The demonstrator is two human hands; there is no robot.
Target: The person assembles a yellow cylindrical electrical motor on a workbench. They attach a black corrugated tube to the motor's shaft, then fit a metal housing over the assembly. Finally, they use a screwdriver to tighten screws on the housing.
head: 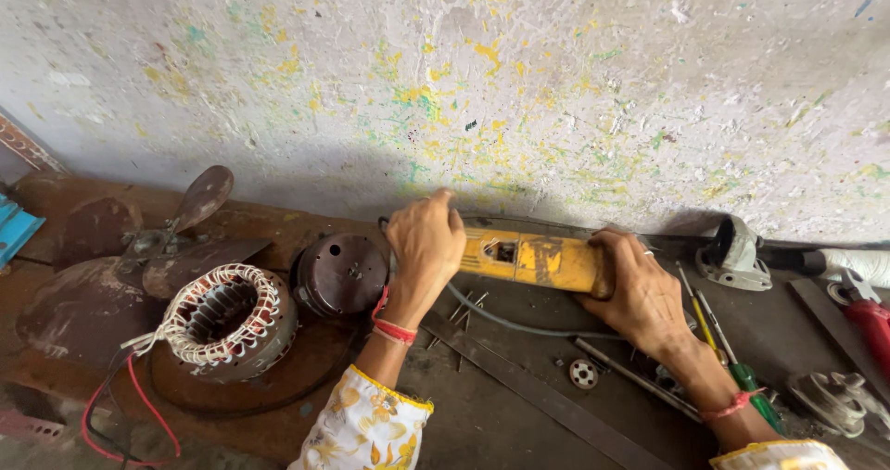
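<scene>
At the far left of the counter lay a rusty fan blade, its paddles spread over a dark metal disc. Just right of it sat a motor winding, a round ring laced with white cord, with red wires trailing off its lower left side. Next came a dark brown motor cap, resting near the foot of the paint-flecked wall.

The left hand came up from a flowered sleeve, a red thread at the wrist. Its fingers were curled over the left end of the yellow grinder body, which that hand hid, so what lay at that end could not be told. The grinder body lay on the counter close against the wall, its long axis running nearly level from left to right, the right end dipping slightly. A grey cable ran below it, and small nails lay scattered between the two hands.

The right hand was clenched around the right end of the grinder body, thumb over the top. Below it sat a small bearing and a flat metal bar. Further right were a green-handled screwdriver, a grey metal housing by the wall, and red-handled pliers at the edge.
</scene>
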